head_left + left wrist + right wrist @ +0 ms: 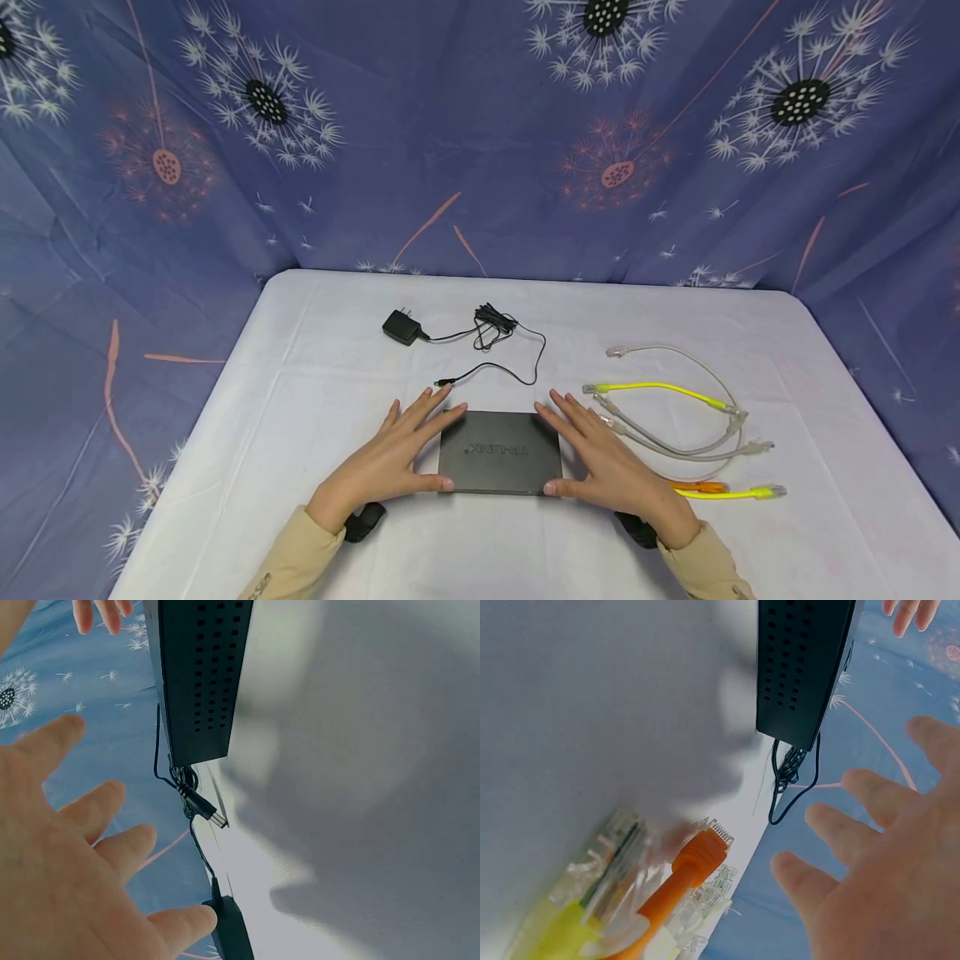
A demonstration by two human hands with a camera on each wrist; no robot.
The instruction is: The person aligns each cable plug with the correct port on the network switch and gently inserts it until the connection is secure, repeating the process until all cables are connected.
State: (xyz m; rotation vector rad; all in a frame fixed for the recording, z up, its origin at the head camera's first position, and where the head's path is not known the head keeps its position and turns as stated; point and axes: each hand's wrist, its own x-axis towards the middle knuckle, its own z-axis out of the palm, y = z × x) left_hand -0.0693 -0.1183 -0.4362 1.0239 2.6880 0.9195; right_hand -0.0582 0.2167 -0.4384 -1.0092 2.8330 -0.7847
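A flat black box marked TP-LINK (501, 454), its lettering upside down in the head view, lies on the white table. Vent holes dot its sides (214, 667) in both wrist views. To its left is my left hand (397, 458), fingers spread and fairly straight. My right hand (607, 462) mirrors it at the right end. From above, thumbs and index fingers overlap the box's edges, but the wrist views show gaps between fingers and box. Behind it lies a black power adapter (402, 327) with a bundled cord (493, 321); its barrel plug (444, 382) points left near my left fingertips.
Several network cables lie on the right: grey ones (697, 456), yellow ones (660, 385) and an orange connector (701, 487) partly behind my right hand. The white-covered table (322, 375) ends at a blue dandelion-print curtain (480, 150).
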